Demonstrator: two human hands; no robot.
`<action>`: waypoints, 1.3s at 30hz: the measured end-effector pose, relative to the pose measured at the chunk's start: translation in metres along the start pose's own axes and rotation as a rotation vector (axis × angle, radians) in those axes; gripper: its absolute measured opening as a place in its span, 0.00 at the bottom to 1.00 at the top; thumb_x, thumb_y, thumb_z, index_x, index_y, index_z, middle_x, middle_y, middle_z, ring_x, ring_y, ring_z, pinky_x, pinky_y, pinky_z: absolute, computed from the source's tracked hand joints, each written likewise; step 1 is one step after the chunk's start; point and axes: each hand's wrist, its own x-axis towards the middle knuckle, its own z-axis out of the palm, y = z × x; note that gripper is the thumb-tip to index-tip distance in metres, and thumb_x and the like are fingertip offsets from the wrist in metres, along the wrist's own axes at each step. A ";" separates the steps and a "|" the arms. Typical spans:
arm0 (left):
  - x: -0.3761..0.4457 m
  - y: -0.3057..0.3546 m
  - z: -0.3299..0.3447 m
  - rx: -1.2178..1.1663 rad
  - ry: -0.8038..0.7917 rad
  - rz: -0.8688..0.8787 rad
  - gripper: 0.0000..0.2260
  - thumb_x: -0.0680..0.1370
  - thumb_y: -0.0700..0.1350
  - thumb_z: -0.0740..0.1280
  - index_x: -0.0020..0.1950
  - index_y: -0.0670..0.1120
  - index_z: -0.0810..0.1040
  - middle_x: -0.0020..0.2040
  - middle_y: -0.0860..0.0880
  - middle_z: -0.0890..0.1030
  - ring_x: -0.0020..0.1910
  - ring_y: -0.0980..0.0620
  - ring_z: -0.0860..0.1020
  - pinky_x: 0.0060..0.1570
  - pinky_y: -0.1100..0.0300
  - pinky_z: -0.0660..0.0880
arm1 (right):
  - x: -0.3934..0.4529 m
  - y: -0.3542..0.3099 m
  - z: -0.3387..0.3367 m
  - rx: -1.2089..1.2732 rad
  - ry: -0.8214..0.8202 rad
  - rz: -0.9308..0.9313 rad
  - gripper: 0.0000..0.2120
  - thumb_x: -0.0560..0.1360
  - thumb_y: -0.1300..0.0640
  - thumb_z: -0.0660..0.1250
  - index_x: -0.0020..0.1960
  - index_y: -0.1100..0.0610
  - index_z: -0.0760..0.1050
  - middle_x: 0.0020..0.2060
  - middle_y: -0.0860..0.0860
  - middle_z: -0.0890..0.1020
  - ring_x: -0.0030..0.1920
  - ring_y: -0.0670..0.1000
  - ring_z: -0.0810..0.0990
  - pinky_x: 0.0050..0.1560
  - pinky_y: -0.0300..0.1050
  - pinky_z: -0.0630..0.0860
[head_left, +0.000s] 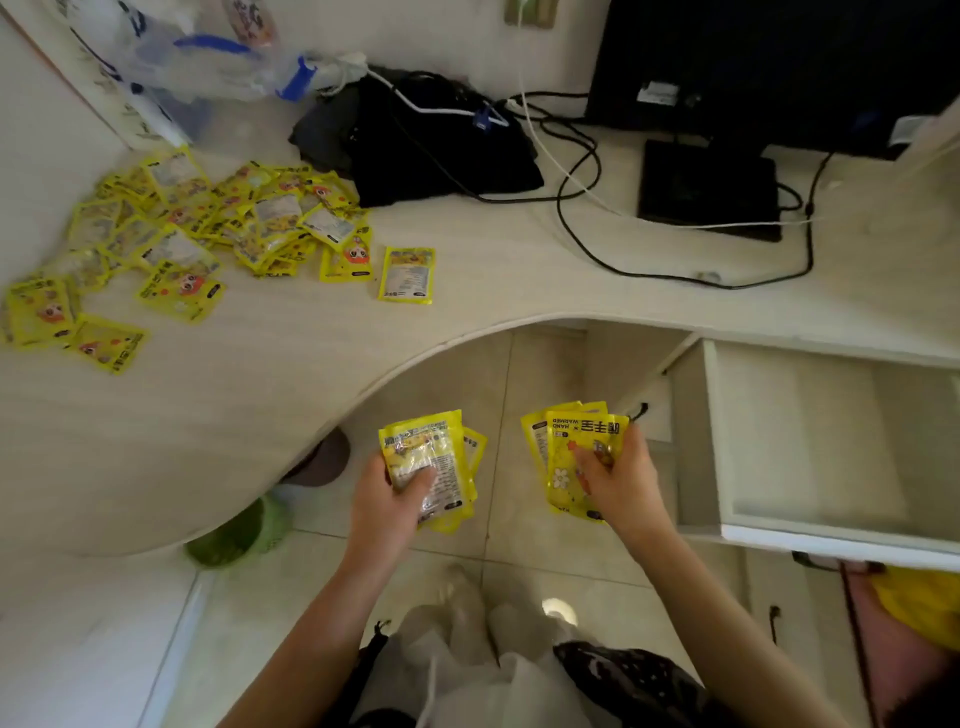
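My left hand (387, 501) grips a small stack of yellow hand-warmer packets (436, 447), back side up, over the floor in front of the desk. My right hand (621, 480) grips another fanned stack of yellow packets (563, 441) with the printed front showing. Both stacks hang below the desk's curved edge. A large loose pile of the same yellow packets (208, 223) lies on the white desk (467, 291) at the left, and one single packet (407, 274) lies apart at the pile's right.
A black bag (431, 140) with cables, a black box (709, 189) and a monitor (779, 67) stand at the desk's back. A white drawer (821, 441) is pulled open at the right. A green bin (234, 535) sits under the desk. Clear plastic bags (208, 62) lie at the back left.
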 end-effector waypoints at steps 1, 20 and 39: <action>-0.006 0.001 0.009 0.005 -0.019 0.007 0.09 0.74 0.42 0.72 0.51 0.46 0.76 0.44 0.52 0.80 0.41 0.59 0.78 0.35 0.68 0.72 | -0.004 0.009 -0.010 0.001 0.020 0.002 0.14 0.76 0.56 0.67 0.57 0.60 0.67 0.47 0.53 0.78 0.46 0.55 0.79 0.38 0.44 0.76; -0.195 0.022 0.250 0.115 -0.245 0.079 0.10 0.72 0.45 0.72 0.50 0.47 0.75 0.46 0.49 0.82 0.44 0.49 0.81 0.47 0.53 0.77 | -0.073 0.201 -0.260 0.134 0.278 0.163 0.11 0.75 0.59 0.68 0.54 0.57 0.68 0.41 0.47 0.78 0.45 0.54 0.80 0.45 0.48 0.77; -0.136 0.093 0.423 0.080 -0.296 -0.030 0.11 0.73 0.44 0.72 0.54 0.45 0.76 0.48 0.48 0.81 0.44 0.49 0.80 0.39 0.60 0.74 | 0.077 0.227 -0.369 0.142 0.321 0.263 0.15 0.74 0.56 0.70 0.55 0.59 0.69 0.49 0.55 0.81 0.48 0.56 0.81 0.49 0.59 0.80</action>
